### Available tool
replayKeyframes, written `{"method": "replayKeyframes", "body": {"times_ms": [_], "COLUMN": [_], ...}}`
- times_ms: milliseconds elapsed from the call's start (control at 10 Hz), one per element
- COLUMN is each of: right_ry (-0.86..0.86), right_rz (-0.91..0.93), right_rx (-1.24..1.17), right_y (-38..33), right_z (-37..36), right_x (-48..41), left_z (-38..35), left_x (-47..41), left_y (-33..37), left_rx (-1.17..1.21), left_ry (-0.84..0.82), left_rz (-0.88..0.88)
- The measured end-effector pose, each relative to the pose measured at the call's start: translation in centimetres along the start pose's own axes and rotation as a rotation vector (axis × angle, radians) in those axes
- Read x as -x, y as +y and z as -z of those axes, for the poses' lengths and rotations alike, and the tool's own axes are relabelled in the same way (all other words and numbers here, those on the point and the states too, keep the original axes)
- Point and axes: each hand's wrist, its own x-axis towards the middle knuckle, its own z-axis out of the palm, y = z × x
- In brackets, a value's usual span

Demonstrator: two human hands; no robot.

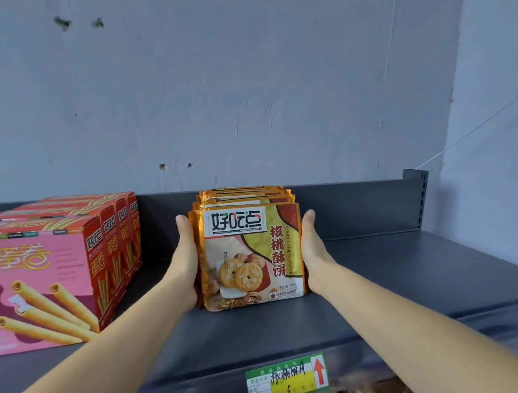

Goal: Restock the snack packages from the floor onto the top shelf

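Snack packages (251,255) stand on the top shelf (405,270), pressed between two hands.
Both forearms reach forward; the left hand (187,259) and right hand (314,251) lie flat against the row's sides, fingers straight, palms facing in. At least four orange packages stand upright, one behind another. Four pink egg-roll boxes (34,280) sit to their left, and one price tag (287,382) hangs on the shelf edge.

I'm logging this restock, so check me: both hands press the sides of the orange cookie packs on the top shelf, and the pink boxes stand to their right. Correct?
Not quite: the head view shows the pink boxes to the left of the cookie packs, not the right. The left hand and right hand do press the packs' sides on the top shelf.
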Motion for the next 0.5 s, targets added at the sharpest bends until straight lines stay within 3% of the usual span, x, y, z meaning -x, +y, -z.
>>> {"method": "replayKeyframes", "body": {"times_ms": [200,300,500], "right_ry": [0.106,0.161,0.199], "right_rz": [0.224,0.359,0.547], "right_rx": [0.353,0.611,1.056], "right_y": [-2.6,-3.8,-6.2], "right_z": [1.5,2.8,5.2], "right_x": [3.4,4.7,8.1], "left_z": [0.7,0.3,-1.1], "left_x": [1.3,3.0,7.7], "left_y": [3.5,4.8,6.9], "left_rx": [-0.415,-0.59,-0.978], "left_ry": [0.195,0.297,0.333], "left_rz": [-0.088,-0.221,-0.409]}}
